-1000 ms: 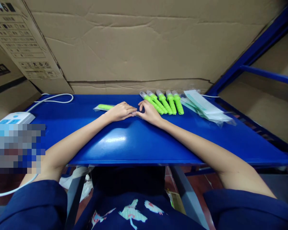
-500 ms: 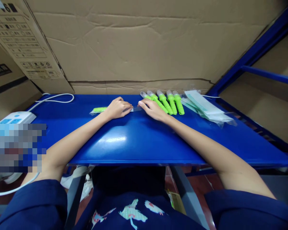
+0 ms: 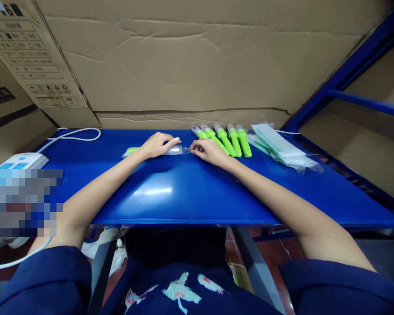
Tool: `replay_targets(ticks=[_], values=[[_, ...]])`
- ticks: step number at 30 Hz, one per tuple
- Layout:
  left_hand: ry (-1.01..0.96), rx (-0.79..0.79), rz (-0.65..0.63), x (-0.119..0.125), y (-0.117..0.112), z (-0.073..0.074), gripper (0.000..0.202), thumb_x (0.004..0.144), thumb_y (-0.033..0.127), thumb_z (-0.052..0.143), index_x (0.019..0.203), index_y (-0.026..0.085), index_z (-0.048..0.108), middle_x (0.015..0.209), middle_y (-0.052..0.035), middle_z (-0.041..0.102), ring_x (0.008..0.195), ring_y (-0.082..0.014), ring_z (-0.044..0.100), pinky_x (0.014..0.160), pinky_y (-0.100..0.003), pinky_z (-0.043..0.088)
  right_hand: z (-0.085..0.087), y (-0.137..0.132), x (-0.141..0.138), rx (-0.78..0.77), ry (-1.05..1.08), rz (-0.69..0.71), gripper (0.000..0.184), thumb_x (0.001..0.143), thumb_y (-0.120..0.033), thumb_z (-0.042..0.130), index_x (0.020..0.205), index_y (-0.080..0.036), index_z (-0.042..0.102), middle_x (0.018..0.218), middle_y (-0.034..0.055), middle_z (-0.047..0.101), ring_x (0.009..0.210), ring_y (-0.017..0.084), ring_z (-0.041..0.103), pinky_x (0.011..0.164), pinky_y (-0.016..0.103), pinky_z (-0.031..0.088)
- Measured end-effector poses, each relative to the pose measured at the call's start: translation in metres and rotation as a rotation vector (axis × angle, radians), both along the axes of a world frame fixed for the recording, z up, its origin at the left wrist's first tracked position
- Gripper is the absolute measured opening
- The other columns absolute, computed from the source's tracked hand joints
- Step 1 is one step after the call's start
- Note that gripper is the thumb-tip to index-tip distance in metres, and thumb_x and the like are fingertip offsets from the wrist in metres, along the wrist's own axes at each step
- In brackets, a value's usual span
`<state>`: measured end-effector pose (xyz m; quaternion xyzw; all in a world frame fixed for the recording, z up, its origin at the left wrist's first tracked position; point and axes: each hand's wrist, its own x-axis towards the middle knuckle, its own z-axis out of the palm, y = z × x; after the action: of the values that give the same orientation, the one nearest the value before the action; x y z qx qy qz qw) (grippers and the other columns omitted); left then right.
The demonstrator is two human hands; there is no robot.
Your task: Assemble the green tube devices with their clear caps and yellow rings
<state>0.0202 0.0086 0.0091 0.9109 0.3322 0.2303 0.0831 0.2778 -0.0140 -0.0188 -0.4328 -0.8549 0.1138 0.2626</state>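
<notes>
A green stick-like item with a clear end lies in a clear plastic sleeve point(image 3: 174, 150) on the blue table. My left hand point(image 3: 156, 145) rests over the middle of it, thumb stretched out and fingers apart, hiding part of the item. At the sleeve's right end, my right hand point(image 3: 207, 151) has its fingers curled and pinched on the plastic edge. Just behind and right of that hand, several bright green sticks with clear caps point(image 3: 226, 140) lie side by side, one partly covered by the hand.
Flat clear packets with white and green inserts point(image 3: 279, 144) lie at the right. A white power strip point(image 3: 26, 161) with a cable sits at the left. Cardboard point(image 3: 184, 65) stands behind the blue table point(image 3: 190, 192), and a blue metal frame point(image 3: 354, 70) rises at right.
My left hand has shifted slightly left and its thumb has lifted outward, uncovering more of the sleeve's clear end. My right fingers have curled in at the sleeve's right end.
</notes>
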Motion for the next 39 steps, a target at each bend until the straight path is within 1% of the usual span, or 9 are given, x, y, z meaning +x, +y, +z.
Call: replay_targets(ticks=[5, 11, 15, 19, 24, 26, 29, 34, 39], values=[[0.013, -0.059, 0.087, -0.003, 0.001, -0.003, 0.041, 0.091, 0.047, 0.059, 0.115, 0.019, 0.078, 0.106, -0.006, 0.082, 0.102, -0.0254, 0.076, 0.085, -0.029, 0.052, -0.001, -0.001, -0.004, -0.11, 0.214, -0.045, 0.011, 0.087, -0.007, 0.06, 0.085, -0.017, 0.064, 0.069, 0.0019, 0.069, 0.06, 0.016, 0.067, 0.062, 0.027, 0.051], [0.027, -0.116, 0.117, 0.008, -0.008, 0.0, 0.046, 0.101, 0.045, 0.045, 0.122, 0.021, 0.077, 0.123, -0.0079, 0.077, 0.111, -0.0268, 0.073, 0.094, -0.033, 0.051, -0.002, -0.003, -0.018, -0.454, 0.702, -0.143, 0.023, 0.086, 0.004, 0.062, 0.081, -0.018, 0.057, 0.071, 0.002, 0.072, 0.068, 0.015, 0.075, 0.071, 0.027, 0.063], [0.026, -0.158, 0.291, 0.012, -0.011, 0.003, 0.044, 0.092, 0.035, 0.059, 0.132, 0.022, 0.071, 0.114, -0.0071, 0.08, 0.108, -0.0297, 0.072, 0.092, -0.036, 0.051, 0.006, -0.011, -0.027, -0.634, 0.94, -0.215, 0.021, 0.103, -0.01, 0.053, 0.087, -0.021, 0.045, 0.069, 0.0019, 0.072, 0.063, 0.013, 0.075, 0.07, 0.028, 0.065], [0.04, -0.242, 0.44, 0.014, -0.012, 0.007, 0.033, 0.087, 0.035, 0.064, 0.114, 0.021, 0.076, 0.104, -0.0086, 0.08, 0.102, -0.0303, 0.071, 0.089, -0.035, 0.05, 0.013, -0.02, -0.034, -0.775, 0.92, -0.204, 0.018, 0.105, -0.015, 0.054, 0.092, -0.02, 0.044, 0.069, 0.0039, 0.072, 0.064, 0.014, 0.075, 0.065, 0.026, 0.064], [-0.11, -0.517, 0.507, 0.014, -0.006, 0.008, 0.043, 0.075, 0.038, 0.078, 0.109, 0.012, 0.071, 0.072, -0.0049, 0.069, 0.058, -0.0209, 0.061, 0.062, -0.031, 0.046, 0.014, -0.022, -0.039, -0.816, 0.945, -0.204, 0.014, 0.102, -0.007, 0.057, 0.096, -0.016, 0.048, 0.073, 0.0059, 0.072, 0.067, 0.012, 0.074, 0.067, 0.02, 0.063], [-0.179, -0.667, 0.504, 0.015, -0.004, 0.007, 0.032, 0.075, 0.038, 0.077, 0.093, 0.012, 0.072, 0.061, -0.0023, 0.061, 0.048, -0.0169, 0.052, 0.054, -0.03, 0.039, 0.012, -0.021, -0.039, -0.834, 0.958, -0.196, 0.014, 0.102, -0.006, 0.057, 0.096, -0.016, 0.049, 0.074, 0.0058, 0.072, 0.068, 0.011, 0.075, 0.067, 0.019, 0.062], [-0.265, -0.75, 0.401, 0.016, -0.004, 0.005, 0.017, 0.075, 0.032, 0.074, 0.072, 0.015, 0.069, 0.061, -0.0027, 0.061, 0.053, -0.0137, 0.049, 0.053, -0.028, 0.035, 0.011, -0.021, -0.039, -0.84, 0.951, -0.181, 0.013, 0.101, -0.005, 0.057, 0.095, -0.015, 0.051, 0.076, 0.0057, 0.071, 0.07, 0.011, 0.075, 0.069, 0.019, 0.062], [-0.473, -0.707, 0.29, 0.021, -0.004, 0.0, 0.02, 0.071, 0.02, 0.074, 0.09, 0.016, 0.07, 0.075, 0.0005, 0.066, 0.071, -0.0137, 0.059, 0.068, -0.024, 0.044, 0.009, -0.021, -0.039, -0.838, 0.932, -0.171, 0.012, 0.1, -0.005, 0.058, 0.094, -0.014, 0.053, 0.077, 0.0041, 0.071, 0.072, 0.01, 0.074, 0.079, 0.022, 0.064], [-0.617, -0.867, 0.268, 0.027, -0.007, -0.003, 0.029, 0.071, 0.014, 0.075, 0.097, 0.015, 0.064, 0.075, 0.0003, 0.069, 0.074, -0.0151, 0.064, 0.074, -0.027, 0.048, 0.007, -0.021, -0.041, -0.817, 0.944, -0.14, 0.011, 0.1, -0.012, 0.063, 0.092, -0.014, 0.055, 0.074, 0.0027, 0.07, 0.069, 0.01, 0.071, 0.08, 0.023, 0.064]])
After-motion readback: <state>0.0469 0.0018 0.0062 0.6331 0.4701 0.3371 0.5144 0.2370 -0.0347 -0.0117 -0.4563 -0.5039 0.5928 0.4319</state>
